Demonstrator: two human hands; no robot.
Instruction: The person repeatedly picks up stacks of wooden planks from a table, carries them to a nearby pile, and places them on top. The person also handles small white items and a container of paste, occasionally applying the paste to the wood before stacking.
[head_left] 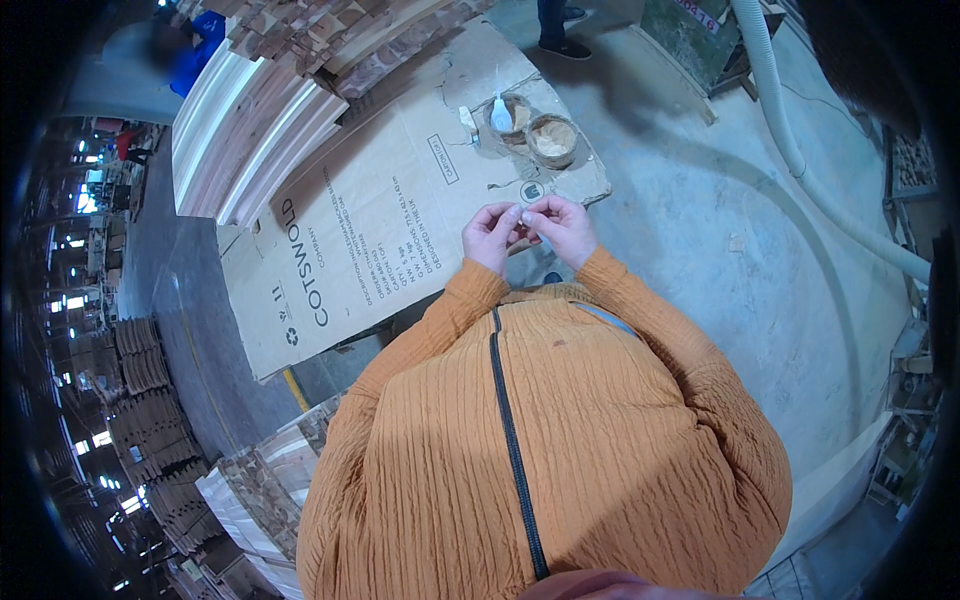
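My left hand (488, 236) and my right hand (565, 231) meet in front of my chest, above the near edge of a table covered with a flat cardboard sheet (350, 240). The thumbs and fingers of both hands are pinched together, almost touching. Whatever they hold between the tips is too small to name. Beyond the hands stand two round tubs, the nearer one (552, 140) with a tan, powdery or pasty filling. A white bottle with a thin nozzle (501, 115) rests at the farther tub. Left of it lies a small pale block (468, 125).
Long pale wood mouldings (250, 140) are stacked at the table's far left, under wood pieces (300, 35). A ribbed white hose (775, 90) curves down the right side. A person's legs (555, 25) stand beyond the table. More stacked wood (260, 490) lies at lower left.
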